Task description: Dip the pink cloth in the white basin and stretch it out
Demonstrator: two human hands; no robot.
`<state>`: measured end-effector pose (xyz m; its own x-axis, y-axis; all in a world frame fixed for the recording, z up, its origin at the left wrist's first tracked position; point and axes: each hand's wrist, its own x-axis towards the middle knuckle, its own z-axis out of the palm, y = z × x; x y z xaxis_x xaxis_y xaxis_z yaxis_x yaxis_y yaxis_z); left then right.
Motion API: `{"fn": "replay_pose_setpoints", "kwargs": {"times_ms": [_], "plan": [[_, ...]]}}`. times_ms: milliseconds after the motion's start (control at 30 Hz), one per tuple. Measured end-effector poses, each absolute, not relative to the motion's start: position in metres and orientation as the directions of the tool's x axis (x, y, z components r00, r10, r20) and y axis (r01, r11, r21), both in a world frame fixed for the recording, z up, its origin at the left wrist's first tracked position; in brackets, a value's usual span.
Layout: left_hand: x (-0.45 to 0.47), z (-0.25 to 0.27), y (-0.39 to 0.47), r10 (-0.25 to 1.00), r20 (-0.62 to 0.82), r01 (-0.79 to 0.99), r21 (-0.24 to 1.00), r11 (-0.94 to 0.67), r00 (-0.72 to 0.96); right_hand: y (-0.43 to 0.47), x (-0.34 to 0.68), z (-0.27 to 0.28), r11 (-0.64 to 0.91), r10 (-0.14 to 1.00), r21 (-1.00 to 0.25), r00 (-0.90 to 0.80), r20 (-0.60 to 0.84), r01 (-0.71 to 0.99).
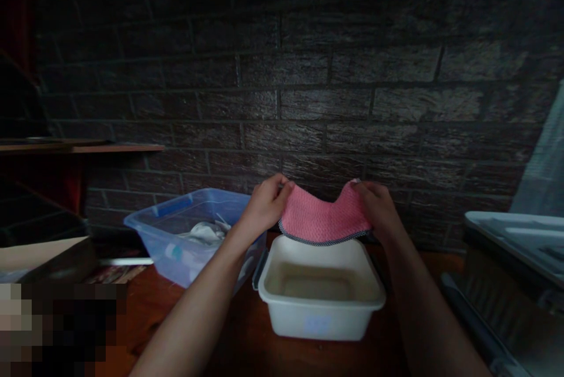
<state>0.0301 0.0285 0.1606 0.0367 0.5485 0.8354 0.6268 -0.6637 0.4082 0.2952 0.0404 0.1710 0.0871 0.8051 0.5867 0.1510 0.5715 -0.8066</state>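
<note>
While both hands hold it up by its top corners, the pink cloth [328,221] hangs in front of the brick wall [304,107], over the far side of the white tub [324,313]. Left hand [268,201]: thumb and fingers pinched together on the upper left corner. Right hand [377,205]: clamped likewise on the upper right corner, though its fingertips are partly hidden.

Step in hand, as I judge it: spreading the cloth between two grips. The next move seems to call for both pinches to stay firm and at like height — more tension outward if the slack along the top is to come out.

Orientation: long axis runs left to right, nearly level, from hand to hand. Top edge sags in the middle; the edge with dark-and-white trim points down toward the tub and bows slightly. The broad textured face is turned to the viewer. In this view the lower trim overlaps the tub's far rim; whether it touches cannot be told.

Surroundings: the tub stands on the wooden counter [147,306]. Left of it, a translucent blue bin [152,251] holds whitish items [205,232], not identifiable. Far right: a lidded container [513,236].
</note>
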Motion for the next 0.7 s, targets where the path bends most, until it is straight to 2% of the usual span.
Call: {"fn": "replay_pose_setpoints", "kwargs": {"times_ms": [133, 333, 567, 700], "plan": [[0.032, 0.159, 0.023, 0.627, 0.761, 0.624, 0.411, -0.665, 0.167, 0.034, 0.295, 0.170, 0.539, 0.827, -0.743, -0.083, 0.556, 0.396], [0.032, 0.156, 0.023, 0.708, 0.646, 0.689, 0.376, -0.620, 0.285, 0.033, 0.297, 0.168, 0.582, 0.807, -0.574, -0.321, 0.496, 0.576], [0.033, 0.155, 0.016, 0.770, 0.523, 0.752, 0.320, -0.576, 0.367, 0.027, 0.289, 0.166, 0.518, 0.850, -0.377, -0.413, 0.326, 0.768], [0.035, 0.155, 0.013, 0.780, 0.485, 0.752, 0.316, -0.578, 0.395, 0.027, 0.289, 0.164, 0.538, 0.837, -0.316, -0.454, 0.303, 0.781]]}}
